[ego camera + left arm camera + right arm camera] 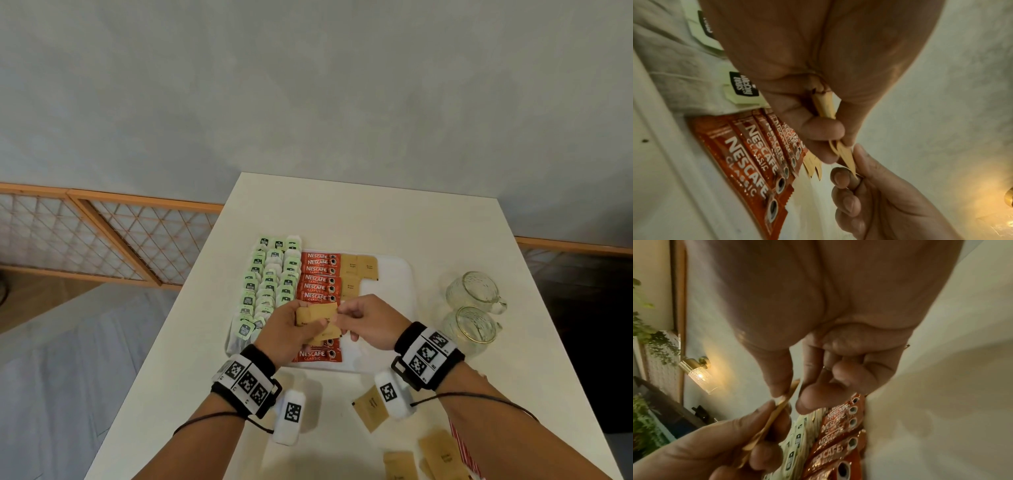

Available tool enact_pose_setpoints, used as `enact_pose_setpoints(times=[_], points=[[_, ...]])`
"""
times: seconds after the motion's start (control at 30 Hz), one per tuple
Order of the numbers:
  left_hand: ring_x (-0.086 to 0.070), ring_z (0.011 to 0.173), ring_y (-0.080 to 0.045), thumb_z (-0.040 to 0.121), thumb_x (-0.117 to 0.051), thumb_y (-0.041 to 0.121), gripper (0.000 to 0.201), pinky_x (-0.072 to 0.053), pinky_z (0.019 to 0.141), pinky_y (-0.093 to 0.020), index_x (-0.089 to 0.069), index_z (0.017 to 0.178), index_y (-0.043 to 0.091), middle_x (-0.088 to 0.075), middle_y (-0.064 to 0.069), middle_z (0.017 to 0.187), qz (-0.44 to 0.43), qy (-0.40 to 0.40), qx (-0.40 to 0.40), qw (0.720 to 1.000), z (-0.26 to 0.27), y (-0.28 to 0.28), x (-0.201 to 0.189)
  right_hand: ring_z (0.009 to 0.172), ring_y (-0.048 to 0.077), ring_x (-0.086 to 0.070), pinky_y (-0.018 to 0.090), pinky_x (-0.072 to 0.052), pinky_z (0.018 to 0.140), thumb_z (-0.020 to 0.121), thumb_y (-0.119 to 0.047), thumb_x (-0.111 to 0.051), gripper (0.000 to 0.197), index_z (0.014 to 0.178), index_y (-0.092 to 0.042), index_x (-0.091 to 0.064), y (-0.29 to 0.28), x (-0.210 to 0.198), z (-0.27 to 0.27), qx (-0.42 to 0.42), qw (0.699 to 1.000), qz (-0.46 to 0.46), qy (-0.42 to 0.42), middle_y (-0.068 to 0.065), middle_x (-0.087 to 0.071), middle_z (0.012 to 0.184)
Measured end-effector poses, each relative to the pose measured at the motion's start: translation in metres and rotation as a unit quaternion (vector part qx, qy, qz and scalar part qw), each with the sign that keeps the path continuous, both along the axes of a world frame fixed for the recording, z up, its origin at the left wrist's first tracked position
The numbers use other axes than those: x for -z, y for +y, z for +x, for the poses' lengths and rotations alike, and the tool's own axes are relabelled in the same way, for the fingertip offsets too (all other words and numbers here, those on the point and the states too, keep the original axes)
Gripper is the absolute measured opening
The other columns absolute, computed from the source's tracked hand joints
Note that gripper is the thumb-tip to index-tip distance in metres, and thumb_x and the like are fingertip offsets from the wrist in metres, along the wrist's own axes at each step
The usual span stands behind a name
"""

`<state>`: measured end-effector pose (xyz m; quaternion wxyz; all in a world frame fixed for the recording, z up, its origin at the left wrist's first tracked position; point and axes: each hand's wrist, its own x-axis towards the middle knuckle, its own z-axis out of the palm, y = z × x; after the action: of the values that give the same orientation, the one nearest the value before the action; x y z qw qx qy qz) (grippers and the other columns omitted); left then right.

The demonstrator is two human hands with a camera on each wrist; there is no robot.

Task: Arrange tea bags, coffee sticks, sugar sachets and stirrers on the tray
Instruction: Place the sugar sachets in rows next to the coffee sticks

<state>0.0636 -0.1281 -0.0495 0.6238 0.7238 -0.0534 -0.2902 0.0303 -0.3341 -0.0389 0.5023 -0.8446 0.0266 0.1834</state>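
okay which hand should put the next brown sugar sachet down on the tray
Right. The right hand already pinches one sachet off the stack the left hand holds, and the sugar column lies on its side.

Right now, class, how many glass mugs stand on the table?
2. One glass mug stands right of the tray; the second glass mug sits just nearer the person. None appears hidden.

Glossy red foil coffee sticks [320,270], matt brown paper sugar sachets [359,265], clear textured glass mugs [474,291]
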Motion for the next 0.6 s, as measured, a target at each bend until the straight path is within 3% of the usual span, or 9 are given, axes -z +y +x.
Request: enact_pose_setpoints(times=[0.1, 0.17, 0.23, 0.3, 0.4, 0.47, 0.6], points=[[-0.065, 0.068, -0.021, 0.091, -0.072, 0.016, 0.025, -0.054, 0.055, -0.028, -0.06, 0.112, 0.009, -0.073, -0.018, 0.101, -0.002, -0.001, 0.001, 1.0, -0.001, -0.001, 0.001, 0.058, 0.006, -0.059, 0.021, -0.05, 0.069, 0.099, -0.029, -0.063, 0.026, 0.081, -0.012, -0.069, 0.0, 0.003, -0.004, 0.003, 1.0, -0.006, -0.004, -0.011, -0.062, 0.066], [-0.072, 0.081, -0.024, 0.095, -0.067, 0.014, 0.022, -0.058, 0.062, -0.03, -0.061, 0.115, 0.009, -0.073, -0.016, 0.108, -0.014, 0.028, -0.014, 0.999, -0.001, -0.003, 0.002, 0.057, 0.007, -0.059, 0.024, -0.051, 0.07, 0.1, -0.031, -0.062, 0.03, 0.074, -0.015, -0.065, -0.007, 0.004, -0.001, 0.025, 1.0, -0.014, -0.006, -0.01, -0.062, 0.065], [-0.072, 0.098, -0.03, 0.097, -0.058, 0.006, 0.022, -0.061, 0.068, -0.033, -0.061, 0.119, 0.01, -0.072, -0.014, 0.113, -0.032, 0.062, -0.023, 0.997, -0.001, -0.003, 0.002, 0.058, 0.009, -0.06, 0.021, -0.048, 0.064, 0.101, -0.032, -0.06, 0.035, 0.078, -0.007, -0.066, -0.019, 0.007, 0.005, 0.069, 0.997, -0.038, -0.016, -0.004, -0.066, 0.071], [-0.07, 0.104, -0.031, 0.098, -0.05, 0.0, 0.027, -0.06, 0.071, -0.033, -0.06, 0.121, 0.01, -0.072, -0.015, 0.115, -0.045, 0.078, -0.018, 0.996, 0.0, -0.002, 0.002, 0.058, 0.011, -0.06, 0.016, -0.042, 0.058, 0.102, -0.031, -0.058, 0.037, 0.085, 0.0, -0.069, -0.033, 0.01, 0.013, 0.119, 0.99, -0.069, -0.023, 0.0, -0.07, 0.075], [-0.072, 0.097, -0.023, 0.097, -0.048, -0.007, 0.031, -0.061, 0.073, -0.034, -0.06, 0.121, 0.008, -0.072, -0.012, 0.11, -0.055, 0.086, -0.016, 0.995, 0.001, -0.002, 0.001, 0.062, 0.017, -0.062, 0.024, -0.043, 0.058, 0.102, -0.032, -0.055, 0.038, 0.089, -0.001, -0.071, -0.052, 0.019, 0.026, 0.171, 0.98, -0.101, -0.006, 0.015, -0.074, 0.083], [-0.072, 0.089, -0.018, 0.095, -0.051, -0.011, 0.033, -0.062, 0.074, -0.035, -0.058, 0.122, 0.007, -0.072, -0.009, 0.105, -0.064, 0.089, -0.017, 0.994, 0.002, -0.003, 0.003, 0.063, 0.02, -0.06, 0.027, -0.046, 0.058, 0.102, -0.031, -0.056, 0.037, 0.084, -0.002, -0.07, -0.059, 0.024, 0.033, 0.188, 0.974, -0.125, 0.017, 0.014, -0.071, 0.077], [-0.073, 0.093, -0.022, 0.096, -0.055, -0.009, 0.031, -0.063, 0.072, -0.036, -0.057, 0.12, 0.011, -0.072, -0.013, 0.108, -0.064, 0.073, -0.003, 0.995, 0.001, -0.003, 0.004, 0.064, 0.024, -0.057, 0.03, -0.047, 0.065, 0.1, -0.033, -0.059, 0.037, 0.073, -0.008, -0.066, -0.064, 0.034, 0.04, 0.193, 0.965, -0.171, 0.048, 0.009, -0.062, 0.069]])
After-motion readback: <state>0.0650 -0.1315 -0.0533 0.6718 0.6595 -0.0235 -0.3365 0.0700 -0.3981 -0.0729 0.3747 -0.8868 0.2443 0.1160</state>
